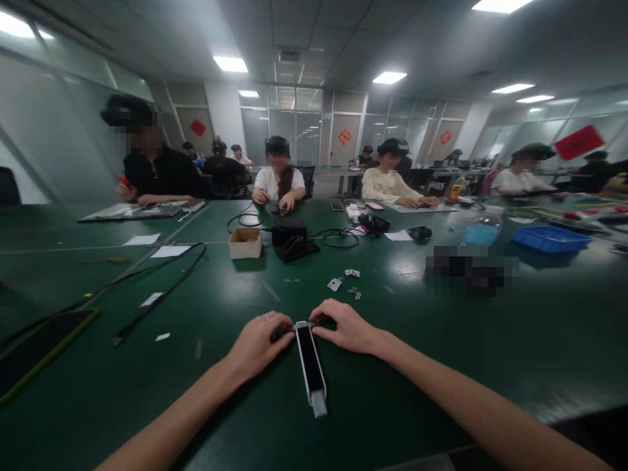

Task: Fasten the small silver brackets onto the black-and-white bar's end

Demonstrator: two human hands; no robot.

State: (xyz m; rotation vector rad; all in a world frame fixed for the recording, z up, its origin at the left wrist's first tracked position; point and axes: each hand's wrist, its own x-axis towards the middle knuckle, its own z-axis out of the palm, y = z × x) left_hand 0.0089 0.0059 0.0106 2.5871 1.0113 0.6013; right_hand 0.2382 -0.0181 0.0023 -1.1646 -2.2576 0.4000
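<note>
A long, narrow bar (pixel 311 361) with a black face and a silver-white rim lies on the green table, with a grey tab (pixel 318 404) at its near end. My left hand (pixel 259 343) wears a ring and pinches the bar's far left corner between thumb and fingers. At the opposite corner, my right hand (pixel 347 327) is bent round, its thumb and fingertips closed against the right edge. Whatever small part may sit between the fingertips is too blurred to make out. Beyond my hands lie a small metal plate (pixel 334 284) and several little metal pieces (pixel 354 292).
An open cardboard box (pixel 245 244) stands beside a black device (pixel 289 232) with cables. A black cable (pixel 161 294) and a green-edged dark mat (pixel 44 350) lie left. At right are a blue tray (pixel 552 240) and a bottle (pixel 483 229). Several people sit across the table.
</note>
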